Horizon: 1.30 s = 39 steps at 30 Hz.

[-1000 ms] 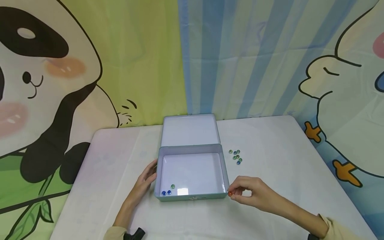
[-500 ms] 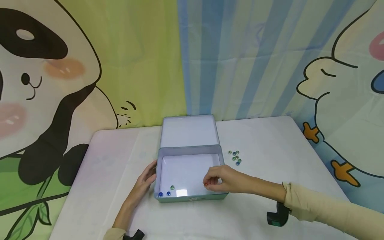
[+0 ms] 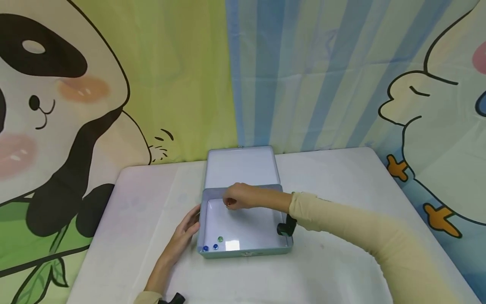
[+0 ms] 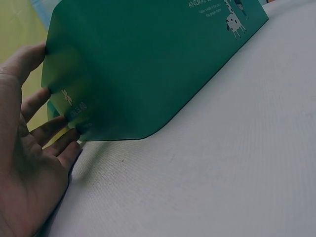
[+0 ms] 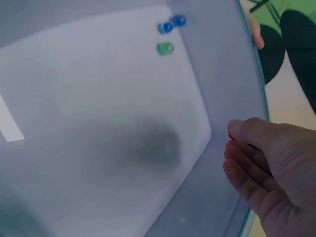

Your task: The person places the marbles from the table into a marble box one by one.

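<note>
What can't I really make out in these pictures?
1. Small red object: full shape hidden by the right hand, head and right wrist views.
2. Box: top cut off by the picture's upper edge, left wrist view; its smallest print is too small.
3. Tabletop behind the right sleeve: covered, head view.

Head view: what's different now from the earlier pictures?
The right hand moved from beside the near right corner of the box to over its far left part, still pinching a small red object. Inside, one blue marble shifted slightly left. A sleeve now blocks the spot where loose marbles lay. The left hand stayed against the box; the lid stayed open.
</note>
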Motion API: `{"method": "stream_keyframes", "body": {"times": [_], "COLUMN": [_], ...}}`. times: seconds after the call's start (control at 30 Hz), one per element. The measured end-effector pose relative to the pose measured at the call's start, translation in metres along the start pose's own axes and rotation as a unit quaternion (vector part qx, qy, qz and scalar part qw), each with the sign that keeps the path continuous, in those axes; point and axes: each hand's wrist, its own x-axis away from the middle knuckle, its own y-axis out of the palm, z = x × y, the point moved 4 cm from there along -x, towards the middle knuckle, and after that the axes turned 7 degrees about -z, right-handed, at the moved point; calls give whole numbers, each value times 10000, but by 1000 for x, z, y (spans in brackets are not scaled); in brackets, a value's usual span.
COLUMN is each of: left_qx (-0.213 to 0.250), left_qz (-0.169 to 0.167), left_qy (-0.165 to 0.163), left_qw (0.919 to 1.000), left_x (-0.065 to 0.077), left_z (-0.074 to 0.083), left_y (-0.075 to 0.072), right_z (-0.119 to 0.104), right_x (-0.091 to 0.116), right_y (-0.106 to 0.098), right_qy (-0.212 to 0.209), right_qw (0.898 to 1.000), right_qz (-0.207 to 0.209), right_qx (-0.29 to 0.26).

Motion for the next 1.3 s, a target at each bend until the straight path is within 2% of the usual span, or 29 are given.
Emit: {"method": "stream_keyframes", "body": {"times": [0.07, 0.2, 0.47, 0.7, 0.83, 1.07, 1.2, 1.3], "left_qx": [35, 90, 0, -31, -67, 4, 45, -35], "left_qz": [21, -46, -67, -26, -33, -74, -87, -13], "left_qy": [-2, -12, -8, -88, -9, 12, 19, -18], "left_qw": [10000, 9999, 10000, 10000, 10000, 10000, 10000, 10000], "left_x": [1, 2, 2, 2, 1, 0, 1, 1], "left_z": [1, 1, 2, 1, 2, 2, 1, 1], "left_y": [0, 0, 1, 1, 0, 0, 1, 0], "right_z": [5, 13, 13, 15, 16, 15, 13, 9], "right_x": [-16, -39, -54, -58, -58, -56, -50, -37], "right_y": [5, 21, 38, 43, 44, 42, 39, 32], "right_qy": [128, 127, 171, 257, 277, 139, 173, 163], "right_qw": [9999, 9998, 9997, 9996, 9996, 9995, 9993, 9993], "right_qz": [-45, -160, -60, 43, 102, 239, 220, 253], "right_qx": [-94, -49, -133, -102, -31, 146, 265, 233]}}
